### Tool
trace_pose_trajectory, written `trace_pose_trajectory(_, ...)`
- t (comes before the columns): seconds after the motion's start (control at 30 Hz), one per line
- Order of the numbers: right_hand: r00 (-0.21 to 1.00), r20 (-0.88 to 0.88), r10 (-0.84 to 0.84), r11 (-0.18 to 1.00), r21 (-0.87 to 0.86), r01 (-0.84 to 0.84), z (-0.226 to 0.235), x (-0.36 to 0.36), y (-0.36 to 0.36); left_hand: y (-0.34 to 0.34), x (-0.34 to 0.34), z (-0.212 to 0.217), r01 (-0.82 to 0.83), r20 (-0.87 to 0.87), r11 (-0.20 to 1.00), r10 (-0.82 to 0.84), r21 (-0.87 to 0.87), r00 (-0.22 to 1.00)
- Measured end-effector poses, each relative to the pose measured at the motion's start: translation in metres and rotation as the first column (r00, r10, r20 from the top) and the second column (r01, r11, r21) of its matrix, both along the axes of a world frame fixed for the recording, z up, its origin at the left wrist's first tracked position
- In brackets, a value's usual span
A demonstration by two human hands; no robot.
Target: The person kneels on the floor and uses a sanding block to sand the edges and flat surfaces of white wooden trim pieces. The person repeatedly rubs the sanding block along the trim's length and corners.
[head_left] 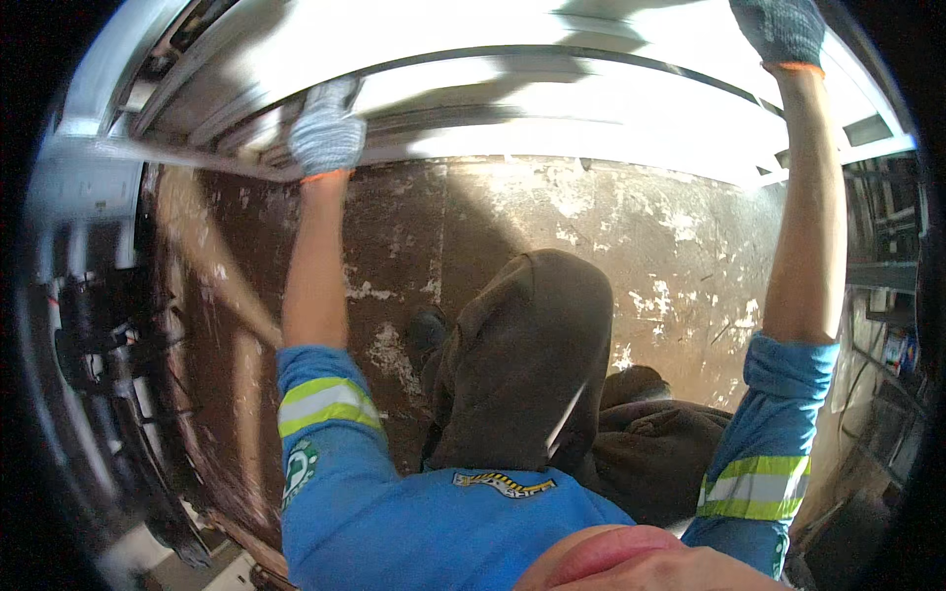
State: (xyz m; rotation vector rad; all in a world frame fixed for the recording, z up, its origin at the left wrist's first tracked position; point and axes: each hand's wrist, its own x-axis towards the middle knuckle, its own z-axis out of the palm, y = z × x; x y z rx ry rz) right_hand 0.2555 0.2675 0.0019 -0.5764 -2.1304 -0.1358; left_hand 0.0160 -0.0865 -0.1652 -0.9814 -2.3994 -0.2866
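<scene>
A long white frame [631,128] with parallel rails stretches across the top of the head view, much of it washed out by glare. My left hand [328,130], in a light grey knit glove with an orange cuff, is closed over one rail toward its left part; the fingers are somewhat blurred. Far out to the right, my right hand [785,32] wears a darker grey glove and grips the frame near its right end. The picture's rim cuts off part of that hand. Both arms reach forward, spread wide.
Under me lies a worn brown floor [394,227] with peeling pale patches. My bent knee [537,335] rises between the arms. Dark metal equipment [108,345] stands along the left side, blurred. More dark racks and thin cables [882,374] line the right.
</scene>
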Motion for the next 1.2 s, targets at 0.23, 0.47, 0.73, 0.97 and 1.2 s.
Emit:
trace_pose_trajectory(0.23, 0.991, 0.129, -0.043, 0.999, -0.007, 0.044, -0.007, 0.0, -0.012, 0.097, 0.086, -0.022, 0.129, -0.115, 0.985, -0.142, -0.117, 0.983)
trace_pose_trajectory(0.47, 0.98, 0.132, 0.147, 0.984, 0.084, -0.159, 0.007, 0.013, -0.004, 0.313, 0.217, -0.029, 0.019, -0.546, 0.995, -0.068, -0.095, 0.835)
trace_pose_trajectory(0.73, 0.949, 0.078, 0.307, 0.944, 0.102, -0.314, -0.132, 0.107, -0.019, 0.13, 0.122, 0.002, 0.246, 0.027, 0.93, -0.248, -0.273, 0.968)
trace_pose_trajectory(0.97, 0.833, 0.404, -0.377, 0.926, 0.172, 0.336, -0.203, 0.166, 0.116, -0.168, 0.071, -0.069, -0.493, 0.503, 0.843, 0.337, 0.215, 0.796)
trace_pose_trajectory(1.2, 0.914, 0.357, -0.194, 0.979, 0.009, 0.204, -0.236, 0.013, -0.029, -0.261, 0.135, -0.158, -0.699, 0.756, 0.696, 0.367, 0.164, 0.543)
